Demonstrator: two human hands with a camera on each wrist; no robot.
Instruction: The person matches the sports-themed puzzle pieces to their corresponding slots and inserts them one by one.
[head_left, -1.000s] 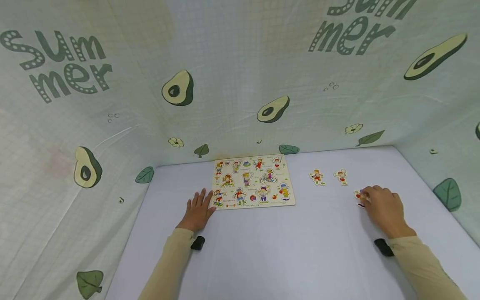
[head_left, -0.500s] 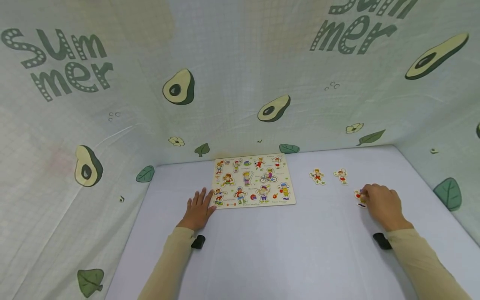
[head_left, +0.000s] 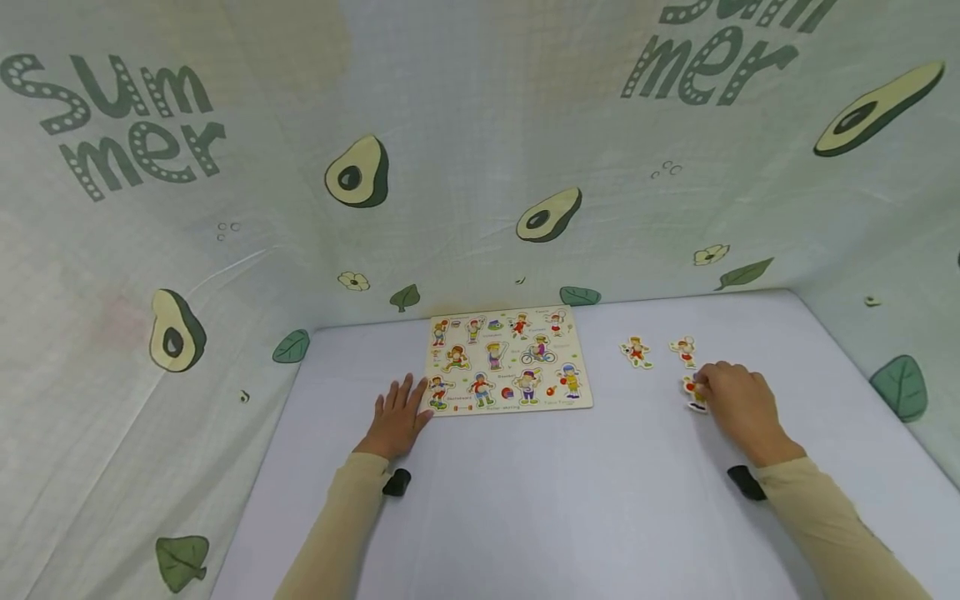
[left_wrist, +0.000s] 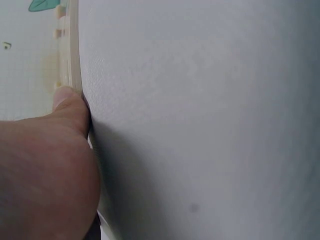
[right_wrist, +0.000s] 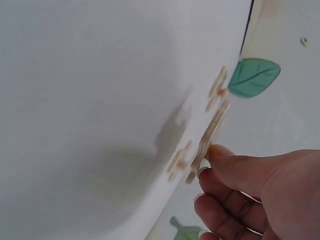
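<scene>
A printed wooden puzzle board (head_left: pixel 573 354) with sports figures lies near the back of the table. My left hand (head_left: pixel 393 421) rests at its left edge with fingers extended; in the left wrist view the thumb (left_wrist: pixel 70 107) touches the board's edge (left_wrist: pixel 74 50). My right hand (head_left: pixel 742 408) pinches a figure-shaped puzzle piece (head_left: pixel 693 394) between thumb and fingers. The right wrist view shows this piece (right_wrist: pixel 209 132) edge-on, raised above the table. Two more figure pieces lie flat beyond it, a soccer player (head_left: pixel 636 352) and a tennis player (head_left: pixel 684 352).
The white table (head_left: pixel 540 500) meets a hanging cloth (head_left: pixel 450 242) printed with avocados and leaves along its back and sides. Small knobs stand up from the board in the left wrist view.
My right hand has moved left, carrying the pinched puzzle piece from its place at the right toward the tennis piece. My left hand and the board have stayed put.
</scene>
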